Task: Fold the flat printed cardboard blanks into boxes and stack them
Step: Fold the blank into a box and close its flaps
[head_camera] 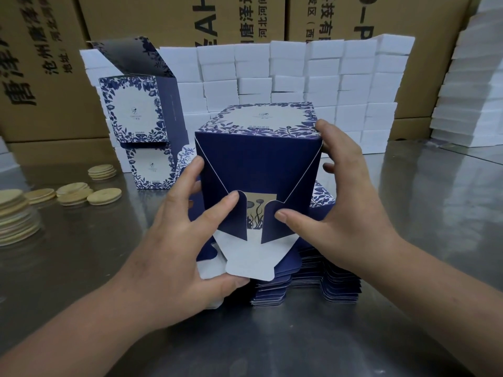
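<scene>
Navy printed box [258, 164] at centre, above the stack of flat blanks [326, 281] at 5 o'clock on the desk [408, 322]. Left hand [174, 240] and right hand [345, 213] each grip a side, each pinning one of two flaps [231, 213] inward; a slipping finger could let them spring open before the white tab [246, 257] tucks

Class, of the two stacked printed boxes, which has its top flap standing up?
The upper box: its dark flap rises above it; the lower box only carries it.
</scene>
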A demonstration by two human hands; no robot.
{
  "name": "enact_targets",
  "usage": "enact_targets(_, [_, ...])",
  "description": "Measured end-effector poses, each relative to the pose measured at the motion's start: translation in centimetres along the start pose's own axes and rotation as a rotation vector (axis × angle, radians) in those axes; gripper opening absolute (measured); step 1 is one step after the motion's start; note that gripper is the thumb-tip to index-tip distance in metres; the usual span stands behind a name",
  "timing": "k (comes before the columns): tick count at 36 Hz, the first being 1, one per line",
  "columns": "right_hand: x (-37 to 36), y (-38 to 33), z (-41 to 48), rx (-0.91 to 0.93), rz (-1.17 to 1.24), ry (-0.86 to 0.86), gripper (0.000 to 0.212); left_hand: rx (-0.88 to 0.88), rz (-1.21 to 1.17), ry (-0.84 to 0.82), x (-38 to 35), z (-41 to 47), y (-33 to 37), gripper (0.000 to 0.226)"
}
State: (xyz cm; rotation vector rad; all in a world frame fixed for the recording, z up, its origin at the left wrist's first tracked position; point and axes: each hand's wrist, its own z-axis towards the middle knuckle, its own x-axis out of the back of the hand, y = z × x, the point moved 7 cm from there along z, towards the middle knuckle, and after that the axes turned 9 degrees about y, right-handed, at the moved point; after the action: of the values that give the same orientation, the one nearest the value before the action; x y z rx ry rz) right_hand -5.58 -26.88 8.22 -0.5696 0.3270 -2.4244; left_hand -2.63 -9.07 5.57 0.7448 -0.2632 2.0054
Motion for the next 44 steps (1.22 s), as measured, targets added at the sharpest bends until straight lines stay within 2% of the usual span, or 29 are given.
enact_targets(10, [0.2, 0.1, 0.0, 0.004, -0.035, 0.038, 0.093, -0.028, 0.019, -0.038, -0.1, 0.1, 0.4, 0.063])
enact_targets(17, [0.1, -0.4, -0.1, 0.059, -0.038, 0.057, 0.087, 0.016, -0.077, -0.027, -0.2, -0.2, -0.1, 0.066])
enact_targets(24, [0.2, -0.5, -0.1, 0.07, -0.018, 0.06, 0.085, 0.017, 0.007, -0.06, -0.3, -0.1, -0.1, 0.085])
enact_targets(30, [0.2, -0.6, -0.1, 0.093, -0.028, 0.069, 0.084, -0.005, 0.078, -0.09, -0.4, 0.0, 0.4, 0.09])
enact_targets(37, [0.3, -0.5, -0.1, 0.099, -0.039, 0.084, 0.083, -0.037, 0.207, -0.095, -0.4, 0.2, 0.9, 0.078])
enact_targets(44, [0.2, -0.6, -0.1, 0.103, -0.021, 0.065, 0.083, 0.016, 0.115, -0.036, -0.2, 0.0, 0.3, 0.073])
